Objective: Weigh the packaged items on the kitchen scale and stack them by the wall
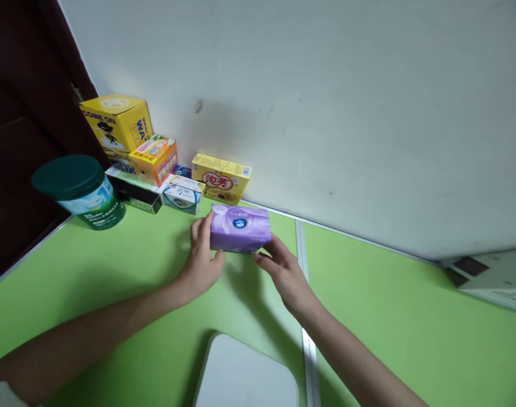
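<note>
A purple tissue pack [253,227] with a blue oval logo is held between my two hands, near the wall. My left hand [203,260] grips its left end, thumb toward the near side. At the right end, my right hand [283,271] holds the lower corner, some of its fingers hidden by the pack. Just behind the pack stands a yellow box [221,178] with red lettering, leaning close to the wall. I cannot tell whether the pack's underside touches the green table [164,345].
At the left stand a dark green lidded tub [100,198], a large yellow carton [117,124], an orange box [156,161] and flat boxes, including a black one [141,195] and a white-blue one [182,195]. A white rounded object [249,376] lies in front; a pale box [493,277] stands right.
</note>
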### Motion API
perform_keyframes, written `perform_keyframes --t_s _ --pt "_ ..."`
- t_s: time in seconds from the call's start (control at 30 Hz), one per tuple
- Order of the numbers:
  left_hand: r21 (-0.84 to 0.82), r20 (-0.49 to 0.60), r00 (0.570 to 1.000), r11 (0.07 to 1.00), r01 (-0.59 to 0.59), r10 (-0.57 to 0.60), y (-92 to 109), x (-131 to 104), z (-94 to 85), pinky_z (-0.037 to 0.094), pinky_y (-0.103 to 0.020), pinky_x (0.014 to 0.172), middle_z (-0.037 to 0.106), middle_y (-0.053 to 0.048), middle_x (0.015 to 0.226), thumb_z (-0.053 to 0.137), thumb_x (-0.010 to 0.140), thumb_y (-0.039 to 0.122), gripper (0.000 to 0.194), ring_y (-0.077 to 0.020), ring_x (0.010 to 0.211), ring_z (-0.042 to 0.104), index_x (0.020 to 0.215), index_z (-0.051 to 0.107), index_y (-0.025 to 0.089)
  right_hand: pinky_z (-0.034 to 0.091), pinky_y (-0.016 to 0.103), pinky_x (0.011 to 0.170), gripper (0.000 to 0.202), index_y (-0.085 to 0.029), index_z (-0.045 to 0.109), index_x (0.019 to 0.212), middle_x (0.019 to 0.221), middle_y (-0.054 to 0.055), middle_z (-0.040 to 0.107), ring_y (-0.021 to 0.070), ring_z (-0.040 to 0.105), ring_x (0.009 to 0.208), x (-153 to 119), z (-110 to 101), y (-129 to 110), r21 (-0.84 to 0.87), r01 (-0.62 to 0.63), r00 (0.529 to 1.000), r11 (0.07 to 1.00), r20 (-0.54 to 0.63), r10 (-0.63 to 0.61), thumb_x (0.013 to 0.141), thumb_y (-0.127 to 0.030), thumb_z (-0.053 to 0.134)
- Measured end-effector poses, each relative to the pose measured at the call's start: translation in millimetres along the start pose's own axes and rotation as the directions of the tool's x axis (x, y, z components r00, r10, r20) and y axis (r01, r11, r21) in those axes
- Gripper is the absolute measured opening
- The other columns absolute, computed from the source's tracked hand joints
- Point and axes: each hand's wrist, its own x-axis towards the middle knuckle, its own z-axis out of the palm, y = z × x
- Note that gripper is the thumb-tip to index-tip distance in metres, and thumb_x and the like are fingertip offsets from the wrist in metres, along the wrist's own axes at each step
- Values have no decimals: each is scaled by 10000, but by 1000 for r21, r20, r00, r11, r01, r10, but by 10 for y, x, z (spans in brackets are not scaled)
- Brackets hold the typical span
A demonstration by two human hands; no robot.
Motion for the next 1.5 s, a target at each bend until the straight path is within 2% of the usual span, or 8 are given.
perform_keyframes --t_s 0.4,0.6,0.8,1.0,1.13,1.27,1.4,1.5 --pt "-112 280 945 972 209 -171 858 -1288 -310 226 -389 1116 176 14 1529 506 756 161 840 -211 1387 204 1441 56 343 269 488 1084 690 -369 300 1393 1476 14 324 252 312 1341 -1769 -174 -406 -118 -50 998 992 37 55 763 -392 583" --pt "-46 393 869 937 347 -302 988 -1910 -527 270 -453 1095 150 -36 1536 473 798 215 802 -251 1381 217 1442 7 324 306 493 1065 722 -367 184 1431 1516 19 228 260 316 1341 -2612 -43 -193 -87 -140 982 986 115 149 808 -349 548" --pt "77 336 924 983 167 -183 774 -1864 -749 146 -469 1130 61 -75 1548 498 801 273 831 -242 1408 93 1436 -37 284 364 508 1016 726 -328 231 1422 1439 95 363 292 399 1278 -2663 -180 -26 -154 -131 989 979 49 140 788 -336 584" --pt "121 461 876 988 95 -141 658 -1519 -932 372 -418 1041 146 -85 1534 587 771 332 865 -263 1383 210 1441 39 317 518 375 757 765 -239 229 1421 1263 142 513 193 624 837 -2425 -365 -253 -172 -88 996 981 -8 88 753 -256 601" --pt "131 480 859 982 133 -181 569 -1332 -807 420 -403 1005 289 -123 1485 718 643 362 970 -301 1307 369 1429 157 266 507 299 603 1012 -155 92 1451 939 83 627 169 608 684 -2218 -238 -301 -200 -104 984 974 122 130 660 -239 717" --pt "215 416 877 963 162 -241 547 -1155 -628 457 -438 965 578 -155 1243 799 473 406 924 -349 1139 546 1268 395 166 485 247 580 929 -208 278 1389 970 40 595 137 586 684 -2104 -284 -322 -205 13 991 979 130 14 602 -226 771" --pt "214 439 867 965 153 -235 849 -1104 -264 526 -443 866 616 -138 1167 818 438 419 842 -345 1041 610 1149 432 186 460 242 569 857 -239 320 1372 931 18 577 128 551 669 -2259 -675 -371 -211 124 992 970 34 -119 640 -280 763" --pt "196 523 830 975 106 -195 1286 -1159 307 541 -416 839 579 -128 1213 776 559 402 708 -305 1029 621 1138 419 205 441 256 553 726 -208 335 1363 840 13 571 129 516 631 -2444 -1127 -315 -261 134 974 956 -145 -176 734 -318 681"
